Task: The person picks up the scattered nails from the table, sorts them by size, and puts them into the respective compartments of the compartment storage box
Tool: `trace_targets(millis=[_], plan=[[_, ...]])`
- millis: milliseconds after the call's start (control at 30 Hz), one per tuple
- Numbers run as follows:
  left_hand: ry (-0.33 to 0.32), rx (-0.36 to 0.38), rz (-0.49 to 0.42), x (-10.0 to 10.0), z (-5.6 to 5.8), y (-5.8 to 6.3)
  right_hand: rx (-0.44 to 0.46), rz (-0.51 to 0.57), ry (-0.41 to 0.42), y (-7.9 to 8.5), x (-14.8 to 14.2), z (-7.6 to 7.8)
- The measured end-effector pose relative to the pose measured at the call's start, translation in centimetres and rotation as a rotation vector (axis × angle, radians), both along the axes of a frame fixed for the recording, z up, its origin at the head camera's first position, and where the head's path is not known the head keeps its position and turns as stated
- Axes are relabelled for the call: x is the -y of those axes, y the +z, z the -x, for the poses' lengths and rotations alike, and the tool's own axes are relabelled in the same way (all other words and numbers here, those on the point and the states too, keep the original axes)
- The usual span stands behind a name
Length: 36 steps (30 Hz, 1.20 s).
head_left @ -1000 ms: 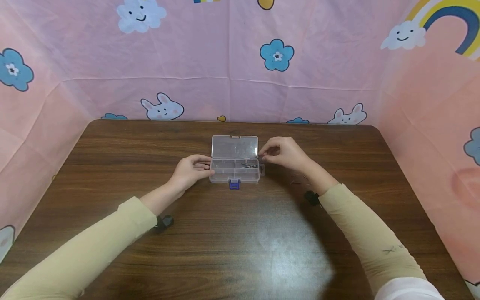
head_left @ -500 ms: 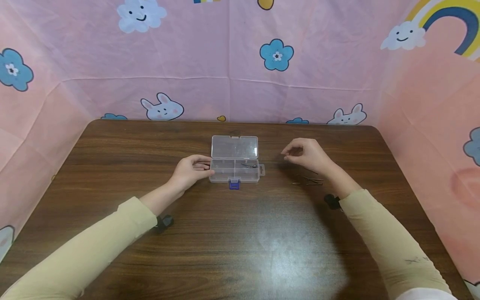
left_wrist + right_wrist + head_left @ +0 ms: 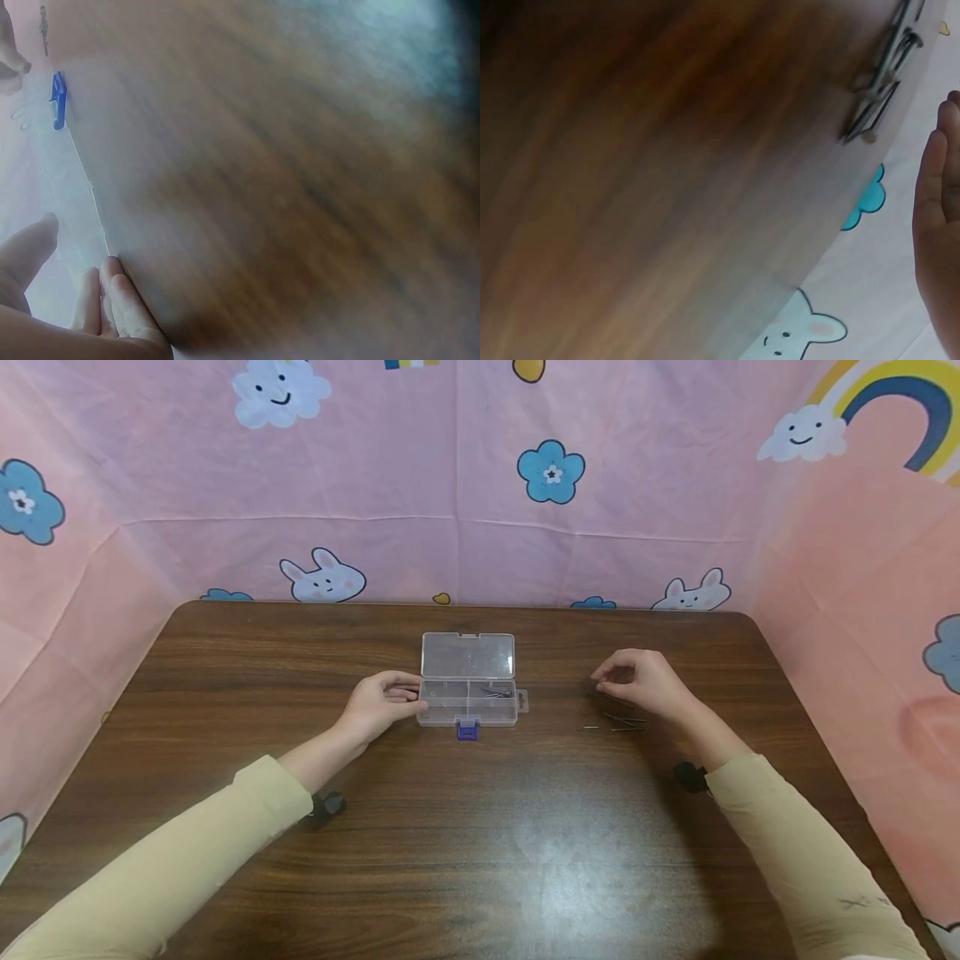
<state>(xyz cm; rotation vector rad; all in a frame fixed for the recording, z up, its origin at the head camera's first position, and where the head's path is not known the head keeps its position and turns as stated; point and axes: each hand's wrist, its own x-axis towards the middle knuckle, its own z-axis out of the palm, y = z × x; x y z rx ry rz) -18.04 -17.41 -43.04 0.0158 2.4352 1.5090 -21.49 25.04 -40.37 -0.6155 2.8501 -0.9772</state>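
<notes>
A clear plastic compartment box (image 3: 444,718) with a blue latch (image 3: 467,732) stands mid-table, lid (image 3: 468,657) raised at the back. My left hand (image 3: 378,706) holds its left end, thumb at the front corner and fingers along the side; the left wrist view shows the fingertips (image 3: 112,281) at the box's edge. Several thin metal nails (image 3: 497,692) lie in the back right compartment. To the right, my right hand (image 3: 647,681) hovers with loosely bent fingers and nothing visible in them, just behind several loose nails (image 3: 628,724) on the table. Round nail heads (image 3: 870,136) show in the right wrist view.
The brown wooden table (image 3: 420,860) ends at a pink patterned cloth (image 3: 405,485) behind and at the sides. A clear hanging tab (image 3: 522,701) sticks out from the box's right end.
My right hand has drawn away from the box's right end, moving right to the loose nails. The left hand and the box stay in place.
</notes>
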Motion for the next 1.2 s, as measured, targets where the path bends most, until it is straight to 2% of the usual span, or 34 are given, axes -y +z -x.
trace_targets(millis=[267,567,900,1200], plan=[[0.001,0.008,-0.005,0.1,0.0,-0.1,-0.007,-0.010,-0.016,-0.5,-1.3,-0.4],[-0.002,0.005,-0.008,0.1,0.0,0.0,0.054,0.008,-0.023,-0.7,-2.3,-0.7],[-0.007,0.003,-0.004,0.1,0.0,-0.1,0.162,0.007,-0.012,-1.0,-3.0,-1.0],[-0.007,0.004,-0.013,0.1,0.0,-0.1,0.185,-0.005,-0.003,-1.2,-3.4,-0.7]])
